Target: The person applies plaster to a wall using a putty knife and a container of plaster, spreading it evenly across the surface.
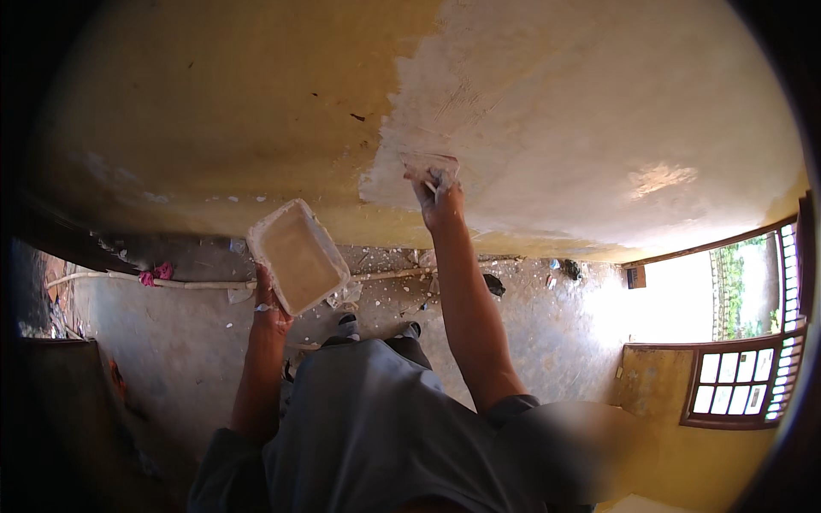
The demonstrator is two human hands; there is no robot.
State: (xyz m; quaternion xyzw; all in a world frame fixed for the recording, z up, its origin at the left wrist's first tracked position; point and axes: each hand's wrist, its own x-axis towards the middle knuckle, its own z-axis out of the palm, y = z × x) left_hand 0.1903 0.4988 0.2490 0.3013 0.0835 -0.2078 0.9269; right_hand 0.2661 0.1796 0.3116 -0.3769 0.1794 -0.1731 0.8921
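My left hand (269,299) grips the side of a rectangular plastic tub (328,299), its rim smeared with pale residue. Inside lies a smooth beige paste (298,256). With my right arm stretched forward, my right hand (443,203) closes around a wide, flat putty knife (438,162) whose blade is against the wall. Pale coating (547,111) covers the wall to the right of the blade, with an uneven edge. To the left, the wall is bare yellow (256,94). Pale smears show on my left wrist.
A long bamboo pole (205,285) lies on the floor along the wall's foot, with a pink cloth (157,274) by its left part. White specks and scraps litter the concrete floor (180,333). At right are a bright opening and a brown-framed window (731,380).
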